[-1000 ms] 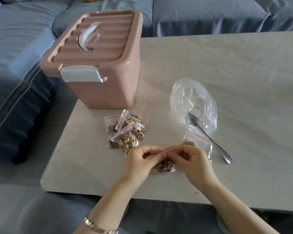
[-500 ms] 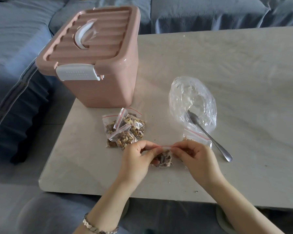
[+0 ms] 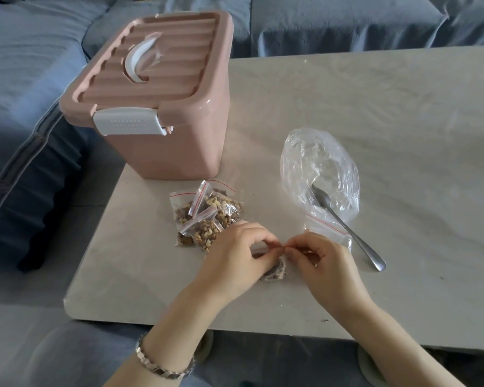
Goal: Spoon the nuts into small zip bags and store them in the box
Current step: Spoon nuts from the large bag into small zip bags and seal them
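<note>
At a pale stone tabletop (image 3: pixel 375 121), the lidded pink plastic box (image 3: pixel 173 146) stands far left. A crumpled clear plastic bag (image 3: pixel 319 163) lies to its right, a steel spoon (image 3: pixel 347 230) poking into it. Filled zip bags of nuts (image 3: pixel 207 219) pile before the box. Our left grip (image 3: pixel 235 258) and right grip (image 3: pixel 324 263) pinch the seal of one nut-filled zip bag (image 3: pixel 275 272) near the front edge.

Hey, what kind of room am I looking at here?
Probably a home living room: a blue-grey sofa wraps round two sides of a pale table, which carries a pink storage box.
</note>
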Demonstrator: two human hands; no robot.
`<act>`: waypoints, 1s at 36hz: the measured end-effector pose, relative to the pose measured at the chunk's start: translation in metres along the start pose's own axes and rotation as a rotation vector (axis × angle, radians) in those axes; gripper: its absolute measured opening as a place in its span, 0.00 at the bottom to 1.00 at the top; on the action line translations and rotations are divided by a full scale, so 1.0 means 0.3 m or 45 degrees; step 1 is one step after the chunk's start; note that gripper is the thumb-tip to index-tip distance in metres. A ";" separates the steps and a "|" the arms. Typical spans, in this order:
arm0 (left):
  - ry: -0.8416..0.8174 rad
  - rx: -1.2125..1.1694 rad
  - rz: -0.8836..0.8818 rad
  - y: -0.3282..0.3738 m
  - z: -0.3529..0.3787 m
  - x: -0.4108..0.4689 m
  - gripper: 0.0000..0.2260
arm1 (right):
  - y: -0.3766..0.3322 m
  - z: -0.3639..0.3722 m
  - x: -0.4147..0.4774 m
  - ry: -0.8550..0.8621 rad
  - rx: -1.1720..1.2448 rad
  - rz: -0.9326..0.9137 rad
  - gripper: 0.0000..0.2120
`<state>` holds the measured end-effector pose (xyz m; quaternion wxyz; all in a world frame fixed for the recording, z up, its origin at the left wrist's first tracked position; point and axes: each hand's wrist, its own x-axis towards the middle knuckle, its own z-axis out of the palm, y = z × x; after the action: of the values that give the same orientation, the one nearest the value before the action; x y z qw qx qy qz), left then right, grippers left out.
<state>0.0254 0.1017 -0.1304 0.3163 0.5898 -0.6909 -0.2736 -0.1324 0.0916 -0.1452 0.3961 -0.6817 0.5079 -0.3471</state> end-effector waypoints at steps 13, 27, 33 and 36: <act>0.045 0.085 0.085 -0.002 0.000 -0.002 0.09 | 0.008 0.017 -0.007 0.063 -0.101 -0.084 0.05; 0.097 0.219 0.127 -0.065 -0.079 -0.035 0.06 | 0.006 0.018 -0.002 0.076 -0.177 -0.119 0.05; 0.152 0.200 0.051 -0.068 -0.101 -0.057 0.06 | -0.003 0.024 -0.002 0.094 -0.146 -0.127 0.04; 0.205 0.206 -0.003 -0.066 -0.106 -0.068 0.06 | -0.010 0.027 -0.006 0.086 -0.147 -0.144 0.05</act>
<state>0.0644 0.1185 -0.1270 0.3217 0.6343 -0.6824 -0.1689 -0.1245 0.0954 -0.1462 0.3184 -0.7188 0.5009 -0.3619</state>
